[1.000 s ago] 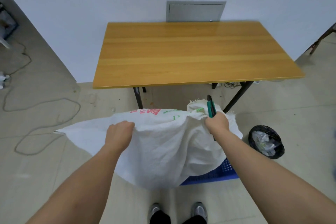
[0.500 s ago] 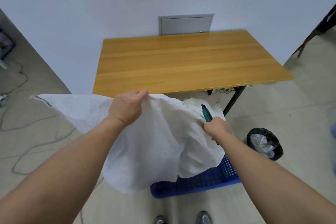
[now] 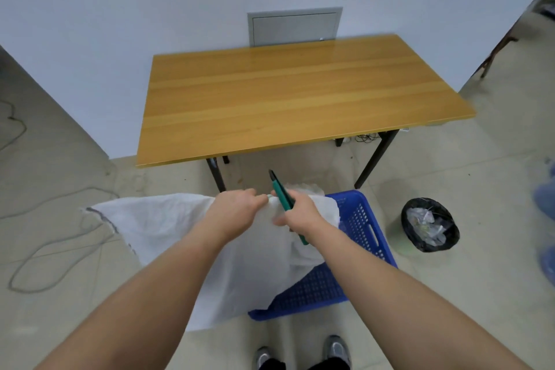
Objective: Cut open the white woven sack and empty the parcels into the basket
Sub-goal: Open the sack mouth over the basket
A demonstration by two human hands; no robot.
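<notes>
The white woven sack [image 3: 168, 228] hangs limp and crumpled over the blue basket [image 3: 363, 231] on the floor. My left hand [image 3: 237, 210] grips the sack's upper edge. My right hand [image 3: 300, 213], close beside it, holds the same bunched edge together with a green utility knife [image 3: 280, 194] whose tip points up and away. The sack drapes into the basket and hides most of its inside, so no parcels show.
A wooden table [image 3: 288, 96] on black legs stands just beyond the basket. A black bin [image 3: 429, 224] lined with a bag sits on the floor at the right. A loose cable [image 3: 45, 237] loops across the floor at the left. My shoes [image 3: 303, 351] are at the bottom.
My left hand has come down and to the right, bringing the sack's edge next to my right hand. The sack hangs lower and more of the blue basket shows.
</notes>
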